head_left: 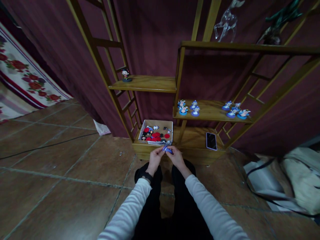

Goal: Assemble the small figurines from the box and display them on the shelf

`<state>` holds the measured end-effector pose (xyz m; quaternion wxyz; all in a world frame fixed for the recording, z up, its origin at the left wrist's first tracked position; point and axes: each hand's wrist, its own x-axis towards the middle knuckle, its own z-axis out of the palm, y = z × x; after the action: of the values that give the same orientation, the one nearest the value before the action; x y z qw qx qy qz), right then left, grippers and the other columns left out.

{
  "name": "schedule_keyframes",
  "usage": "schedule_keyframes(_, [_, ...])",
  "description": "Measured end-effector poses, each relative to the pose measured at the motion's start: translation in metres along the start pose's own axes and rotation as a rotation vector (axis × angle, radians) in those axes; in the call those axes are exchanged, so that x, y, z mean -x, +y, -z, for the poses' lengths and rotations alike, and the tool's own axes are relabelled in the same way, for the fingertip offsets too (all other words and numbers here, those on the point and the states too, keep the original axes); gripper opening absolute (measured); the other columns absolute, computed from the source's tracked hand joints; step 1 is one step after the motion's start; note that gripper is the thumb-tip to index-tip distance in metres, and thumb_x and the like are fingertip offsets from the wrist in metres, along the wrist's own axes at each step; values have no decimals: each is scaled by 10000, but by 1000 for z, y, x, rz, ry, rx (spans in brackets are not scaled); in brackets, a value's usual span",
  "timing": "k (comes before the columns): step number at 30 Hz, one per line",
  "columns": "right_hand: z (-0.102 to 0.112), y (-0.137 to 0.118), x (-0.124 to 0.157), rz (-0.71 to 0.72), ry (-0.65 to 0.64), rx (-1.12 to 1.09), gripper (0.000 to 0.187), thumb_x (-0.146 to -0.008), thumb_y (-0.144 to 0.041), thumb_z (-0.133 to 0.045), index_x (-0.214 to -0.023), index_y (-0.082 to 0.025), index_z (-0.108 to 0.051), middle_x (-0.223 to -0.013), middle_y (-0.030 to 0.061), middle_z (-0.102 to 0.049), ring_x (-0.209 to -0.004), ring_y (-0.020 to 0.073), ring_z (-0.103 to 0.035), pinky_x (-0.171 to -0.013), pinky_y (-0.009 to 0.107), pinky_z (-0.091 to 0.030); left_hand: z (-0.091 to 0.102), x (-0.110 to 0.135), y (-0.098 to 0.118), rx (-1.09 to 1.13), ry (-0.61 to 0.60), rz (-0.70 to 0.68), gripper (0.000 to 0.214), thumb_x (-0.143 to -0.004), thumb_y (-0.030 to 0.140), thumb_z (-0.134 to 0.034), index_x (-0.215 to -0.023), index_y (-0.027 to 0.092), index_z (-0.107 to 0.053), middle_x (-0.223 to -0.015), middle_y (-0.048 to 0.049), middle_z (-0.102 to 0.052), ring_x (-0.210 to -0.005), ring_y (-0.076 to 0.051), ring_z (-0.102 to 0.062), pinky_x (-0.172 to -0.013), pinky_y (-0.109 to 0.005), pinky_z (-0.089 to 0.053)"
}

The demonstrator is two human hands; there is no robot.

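Observation:
My left hand (155,157) and my right hand (176,156) meet in front of me, both pinched on a small blue figurine (167,149). Just beyond them a cardboard box (156,123) of red and dark small pieces sits on the bottom board of a wooden shelf unit (147,84). Several blue figurines (188,108) stand on the middle shelf, more (235,110) at its right end. A single dark-haired figurine (125,74) stands on the upper left shelf.
A phone (211,140) lies face up on the bottom board, right of the box. Cloth bags (290,180) lie on the tiled floor at right. A floral fabric (22,76) hangs at left. A glass horse (227,21) stands on top.

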<state>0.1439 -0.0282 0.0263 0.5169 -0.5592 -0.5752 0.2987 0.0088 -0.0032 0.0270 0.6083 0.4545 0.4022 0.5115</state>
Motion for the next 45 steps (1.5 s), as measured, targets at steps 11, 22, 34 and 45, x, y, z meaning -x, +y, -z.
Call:
schedule_keyframes(11, [-2, 1, -3, -153, -29, -293, 311, -656, -355, -663, -918, -187, -641, -880, 42, -651, -801, 188, -600, -790, 369, -479, 2, 1, -9, -72, 60, -30, 241, -660, 215, -696, -895, 171, -722, -927, -63, -714, -952, -228, -619, -951, -405, -405])
schedule_keyframes(22, [-1, 6, -3, -85, -44, -163, 222, -670, -314, -645, -863, -206, -653, -862, 31, -655, -808, 185, -591, -805, 360, -471, -1, 1, -9, 66, 40, 50, 277, -611, 229, -745, -872, 140, -720, -829, -63, -717, -762, -186, -647, -842, -375, -483])
schedule_keyframes(34, [7, -4, 0, 33, -82, 66, 160, -723, -296, -589, -861, -231, -638, -854, 22, -626, -823, 191, -567, -807, 342, -444, -6, -2, -9, 68, -47, 73, 286, -589, 247, -761, -847, 132, -716, -733, -42, -705, -670, -148, -627, -685, -271, -506])
schedule_keyframes(45, [11, 18, -13, -242, 44, -355, 354, -649, -473, -630, -885, -211, -656, -838, 43, -661, -726, 178, -588, -630, 314, -505, 1, -10, -2, 251, 80, 282, 265, -615, 187, -751, -858, 136, -658, -764, -73, -692, -629, -140, -649, -625, -266, -532])
